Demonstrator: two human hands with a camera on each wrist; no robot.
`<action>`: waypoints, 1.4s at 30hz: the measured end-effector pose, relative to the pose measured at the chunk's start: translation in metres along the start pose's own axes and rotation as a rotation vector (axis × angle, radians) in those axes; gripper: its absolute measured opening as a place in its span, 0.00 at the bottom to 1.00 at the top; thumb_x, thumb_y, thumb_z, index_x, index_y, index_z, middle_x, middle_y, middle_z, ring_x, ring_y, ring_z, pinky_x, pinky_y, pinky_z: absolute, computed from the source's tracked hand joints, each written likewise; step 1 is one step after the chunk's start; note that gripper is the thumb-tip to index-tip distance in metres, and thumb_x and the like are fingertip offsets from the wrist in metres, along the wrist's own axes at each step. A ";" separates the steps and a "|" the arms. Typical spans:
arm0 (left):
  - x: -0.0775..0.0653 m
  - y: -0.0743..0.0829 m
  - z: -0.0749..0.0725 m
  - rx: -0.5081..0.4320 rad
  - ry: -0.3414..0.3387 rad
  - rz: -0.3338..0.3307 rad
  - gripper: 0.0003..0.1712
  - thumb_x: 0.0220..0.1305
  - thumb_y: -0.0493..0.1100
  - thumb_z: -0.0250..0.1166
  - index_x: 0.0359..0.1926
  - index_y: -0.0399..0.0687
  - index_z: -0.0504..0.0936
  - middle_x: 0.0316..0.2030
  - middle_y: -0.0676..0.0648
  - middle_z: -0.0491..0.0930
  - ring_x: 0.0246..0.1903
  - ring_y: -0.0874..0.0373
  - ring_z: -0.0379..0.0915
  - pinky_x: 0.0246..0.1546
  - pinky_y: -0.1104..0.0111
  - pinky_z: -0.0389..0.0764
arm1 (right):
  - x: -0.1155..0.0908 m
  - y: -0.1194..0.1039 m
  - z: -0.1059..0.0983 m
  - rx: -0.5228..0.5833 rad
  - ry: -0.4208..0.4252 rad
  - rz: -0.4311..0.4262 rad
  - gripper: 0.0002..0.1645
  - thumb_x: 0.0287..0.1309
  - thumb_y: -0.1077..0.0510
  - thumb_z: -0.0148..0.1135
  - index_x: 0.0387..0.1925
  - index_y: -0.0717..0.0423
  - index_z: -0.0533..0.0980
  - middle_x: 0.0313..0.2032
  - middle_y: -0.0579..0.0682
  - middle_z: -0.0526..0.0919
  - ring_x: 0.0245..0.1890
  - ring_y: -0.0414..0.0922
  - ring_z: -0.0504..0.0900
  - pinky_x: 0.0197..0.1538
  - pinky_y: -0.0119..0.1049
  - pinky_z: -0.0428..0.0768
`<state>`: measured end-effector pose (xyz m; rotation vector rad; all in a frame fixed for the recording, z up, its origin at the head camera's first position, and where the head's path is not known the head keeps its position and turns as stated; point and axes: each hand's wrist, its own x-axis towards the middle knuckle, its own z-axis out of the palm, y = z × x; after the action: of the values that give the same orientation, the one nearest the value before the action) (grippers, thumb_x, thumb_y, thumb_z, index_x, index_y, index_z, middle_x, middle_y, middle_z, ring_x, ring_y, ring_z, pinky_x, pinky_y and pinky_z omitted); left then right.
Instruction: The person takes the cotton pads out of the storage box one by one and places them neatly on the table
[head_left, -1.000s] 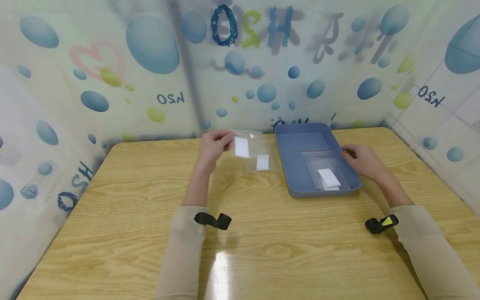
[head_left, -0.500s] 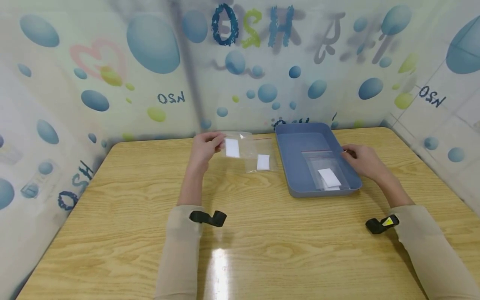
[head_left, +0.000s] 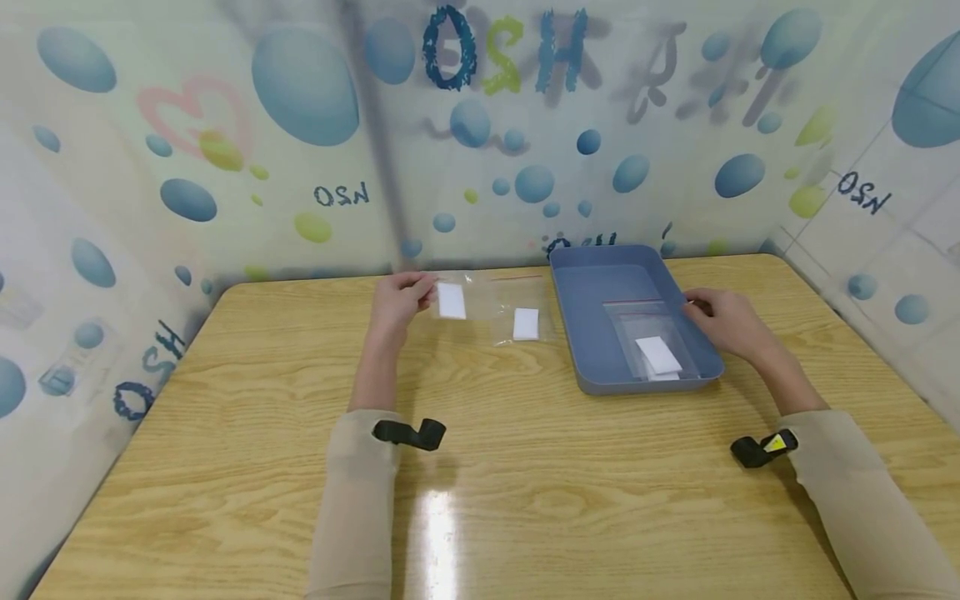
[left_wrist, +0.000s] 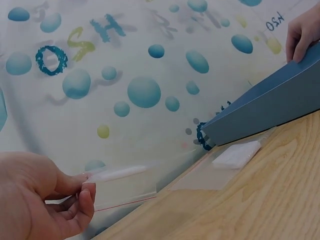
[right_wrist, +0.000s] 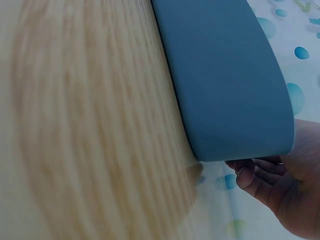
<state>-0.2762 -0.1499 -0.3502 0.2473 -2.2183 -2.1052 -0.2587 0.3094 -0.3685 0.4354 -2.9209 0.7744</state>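
The left hand point(head_left: 393, 302) is nearly closed, with its thumb and fingers pinching one end of a clear bag point(head_left: 474, 298); a flat white piece point(head_left: 451, 301) is inside it; this bag is at the back of the table point(head_left: 540, 467); just beside it, a second clear bag point(head_left: 517, 294) lies flat with its own white piece, and I cannot tell if the two bags touch; next comes a blue-grey tray point(head_left: 592, 312); the right hand point(head_left: 723, 318) has its fingers bent around the tray's right rim; at the tray's near end lie see-through bags point(head_left: 636, 325) with white pieces in them.
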 end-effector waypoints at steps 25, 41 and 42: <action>0.004 -0.013 -0.018 0.186 0.001 -0.062 0.16 0.70 0.33 0.63 0.51 0.22 0.81 0.24 0.53 0.78 0.24 0.67 0.72 0.29 0.79 0.76 | 0.000 -0.004 -0.001 -0.012 0.011 0.002 0.21 0.74 0.61 0.52 0.55 0.78 0.75 0.38 0.65 0.83 0.33 0.52 0.77 0.37 0.45 0.75; 0.004 -0.020 -0.016 0.426 -0.002 -0.032 0.14 0.67 0.36 0.64 0.48 0.26 0.84 0.29 0.45 0.83 0.25 0.63 0.75 0.28 0.78 0.74 | 0.000 -0.003 -0.001 -0.003 0.029 -0.034 0.19 0.73 0.63 0.53 0.53 0.78 0.76 0.33 0.61 0.83 0.28 0.47 0.75 0.32 0.40 0.73; 0.004 -0.021 -0.016 0.435 -0.007 -0.032 0.15 0.67 0.36 0.65 0.47 0.26 0.84 0.30 0.44 0.83 0.25 0.63 0.75 0.29 0.78 0.74 | 0.000 -0.003 -0.001 -0.003 0.029 -0.035 0.19 0.73 0.63 0.53 0.53 0.78 0.76 0.33 0.62 0.83 0.28 0.48 0.75 0.33 0.40 0.73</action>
<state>-0.2766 -0.1671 -0.3702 0.2997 -2.6681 -1.6107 -0.2574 0.3071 -0.3662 0.4698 -2.8797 0.7652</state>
